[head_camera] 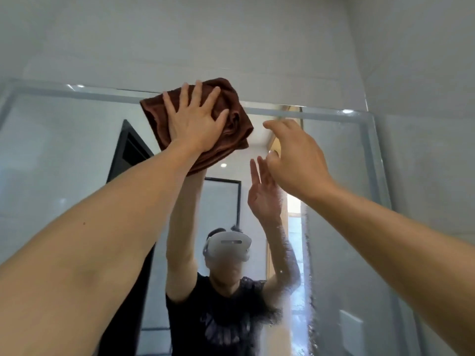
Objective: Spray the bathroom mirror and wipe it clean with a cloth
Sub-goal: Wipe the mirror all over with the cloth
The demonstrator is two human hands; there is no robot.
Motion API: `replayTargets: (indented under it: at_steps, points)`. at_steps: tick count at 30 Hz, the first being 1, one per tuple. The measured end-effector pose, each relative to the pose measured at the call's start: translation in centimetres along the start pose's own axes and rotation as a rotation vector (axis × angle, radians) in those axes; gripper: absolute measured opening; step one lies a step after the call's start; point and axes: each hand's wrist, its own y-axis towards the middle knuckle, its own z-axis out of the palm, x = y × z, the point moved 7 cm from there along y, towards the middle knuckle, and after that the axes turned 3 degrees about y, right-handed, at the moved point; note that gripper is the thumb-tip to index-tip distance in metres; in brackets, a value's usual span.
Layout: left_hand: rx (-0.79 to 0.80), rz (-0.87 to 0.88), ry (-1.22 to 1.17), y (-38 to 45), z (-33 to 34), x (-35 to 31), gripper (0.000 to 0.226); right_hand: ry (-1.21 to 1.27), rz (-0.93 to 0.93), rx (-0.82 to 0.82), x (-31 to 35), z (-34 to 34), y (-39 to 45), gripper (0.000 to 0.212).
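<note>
One brown cloth [231, 119] is sitting under the left hand [195, 122], one mirror [64, 163] is lying behind both hands, and the right hand [295, 155] is making two hands showing, just beside it.

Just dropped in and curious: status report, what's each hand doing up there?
Left hand flat, pressing brown cloth on mirror top edge. Right hand raised, empty, fingers loose. Spray film on right side. Nothing blocking.

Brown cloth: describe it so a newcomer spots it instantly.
Find the mirror on the pale wall and follow its top edge. The brown cloth is bunched there, pressed flat under the left hand. It is the only dark rust-brown thing among pale surfaces.
</note>
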Motion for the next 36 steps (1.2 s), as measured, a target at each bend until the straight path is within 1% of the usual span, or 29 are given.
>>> replayTargets:
  at_steps: [3,5,7,11,13,16,18,20,23,26,30,33,36]
  points:
    - [0.019,-0.174,-0.031,-0.4,0.2,-2.5,0.066,-0.076,0.021,0.036,-2.1,-1.5,-0.4,0.057]
    - [0.026,-0.165,-0.058,-0.8,0.3,-6.0,0.067,-0.118,0.043,0.046,-3.8,-2.7,-0.6,0.056]
    - [0.019,-0.050,-0.077,-1.6,0.3,-10.5,0.068,-0.142,0.061,0.046,-5.2,-3.7,-1.0,0.053]
    - [0.037,0.274,-0.082,-5.5,0.5,-19.1,0.067,-0.169,0.154,0.001,-7.8,-5.0,-2.3,0.046]
    - [0.056,0.433,-0.082,-8.7,0.8,-21.2,0.068,-0.182,0.228,-0.001,-9.0,-5.1,-3.4,0.044]
    - [0.014,0.687,-0.076,-12.6,1.2,-22.3,0.068,-0.228,0.325,0.026,-10.8,-5.5,-5.2,0.038]
    - [0.012,0.775,-0.075,-12.4,1.4,-22.1,0.066,-0.268,0.378,0.054,-11.8,-6.3,-6.1,0.039]
    - [0.011,0.771,-0.070,-10.4,1.2,-22.3,0.065,-0.312,0.419,0.083,-12.7,-7.4,-6.4,0.041]
    - [0.023,0.643,-0.079,-6.8,0.9,-24.0,0.065,-0.351,0.447,0.129,-13.7,-9.0,-6.4,0.043]
    - [0.051,0.515,-0.116,-4.4,0.7,-26.4,0.065,-0.379,0.424,0.148,-14.2,-10.3,-6.0,0.043]
    - [0.096,0.436,-0.136,-2.7,0.5,-29.7,0.064,-0.382,0.386,0.125,-14.1,-11.3,-5.0,0.043]
    - [0.119,0.458,-0.142,-2.0,0.6,-31.3,0.061,-0.370,0.338,0.106,-13.6,-11.2,-4.5,0.044]
    - [0.146,0.587,-0.142,-3.0,0.7,-32.5,0.059,-0.356,0.310,0.086,-13.2,-10.5,-4.7,0.042]
